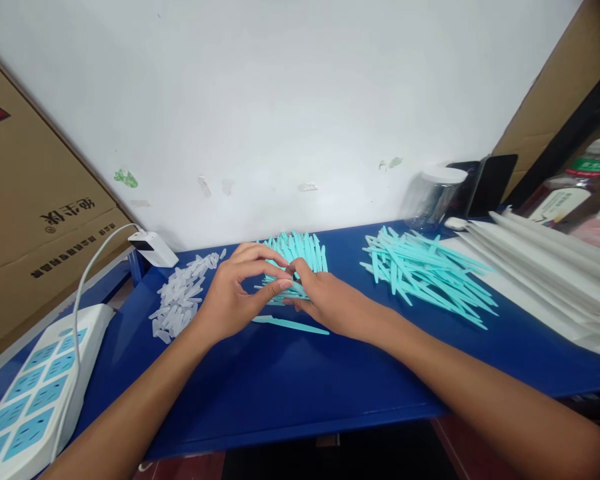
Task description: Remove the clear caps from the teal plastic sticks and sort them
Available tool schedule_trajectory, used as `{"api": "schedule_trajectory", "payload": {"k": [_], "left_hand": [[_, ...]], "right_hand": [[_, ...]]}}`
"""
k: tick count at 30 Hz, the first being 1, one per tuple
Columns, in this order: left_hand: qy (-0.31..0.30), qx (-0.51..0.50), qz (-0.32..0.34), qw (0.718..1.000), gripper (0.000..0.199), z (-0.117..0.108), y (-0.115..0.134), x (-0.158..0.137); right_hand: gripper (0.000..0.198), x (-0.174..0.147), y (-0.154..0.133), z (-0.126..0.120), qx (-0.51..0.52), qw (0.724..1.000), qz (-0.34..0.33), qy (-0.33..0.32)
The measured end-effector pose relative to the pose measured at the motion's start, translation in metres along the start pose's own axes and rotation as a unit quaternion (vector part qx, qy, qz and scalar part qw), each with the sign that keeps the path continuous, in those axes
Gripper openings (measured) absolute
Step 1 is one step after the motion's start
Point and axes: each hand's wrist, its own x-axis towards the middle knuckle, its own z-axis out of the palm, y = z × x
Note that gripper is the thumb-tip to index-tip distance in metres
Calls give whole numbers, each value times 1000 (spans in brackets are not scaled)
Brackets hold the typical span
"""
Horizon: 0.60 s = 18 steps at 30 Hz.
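My left hand (pixel 235 290) and my right hand (pixel 325 297) meet above the middle of the blue table. Between their fingertips is a slim teal eyebrow razor (pixel 296 289), mostly covered by the fingers. The left thumb and fingers are pinched at its end, while the right hand is closed around it. Behind the hands lies a fairly neat row of teal razors (pixel 305 248). One loose razor (pixel 295 325) rests just in front of them. Left of my left hand is a heap of small translucent blade caps (pixel 180 297). A jumbled pile of razors (pixel 425 270) lies to the right.
A white power strip (pixel 93 337) with a cable and a white charger (pixel 155 249) sit at the left, beside a large carton (pixel 40 200). At the right are a lidded clear jar (pixel 430 200), a dark phone (pixel 493 183), stacked white sheets (pixel 545 280) and a bottle (pixel 563 193).
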Motion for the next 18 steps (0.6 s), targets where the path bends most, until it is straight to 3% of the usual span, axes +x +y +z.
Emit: {"api": "schedule_trajectory", "payload": {"k": [7,10,12,13,16,17,18], "left_hand": [[16,57,11,998,10,1,2,1],[86,99,-29,991,24,-18,-8,5],[128,129,-86,980,32,-40,-27,5],[111,154,-120,975,31,-51,-41,3],[-128,213,-233,940,30,-74,-85,-5],[-172,231,-254,923,29,-76,-99,-9],[-170,261,-257,915,28,-76,-111,-12]], "right_hand": [[31,0,-1,-1,15,1000,0,-4],[33,0,1,-5,6,1000,19,2],[34,1,4,-7,-8,999,35,7],[34,2,7,-7,-15,999,40,13],[33,3,14,-8,-17,999,42,28],[33,4,16,-9,-11,999,41,30],[33,4,17,-9,-5,999,41,29]]}}
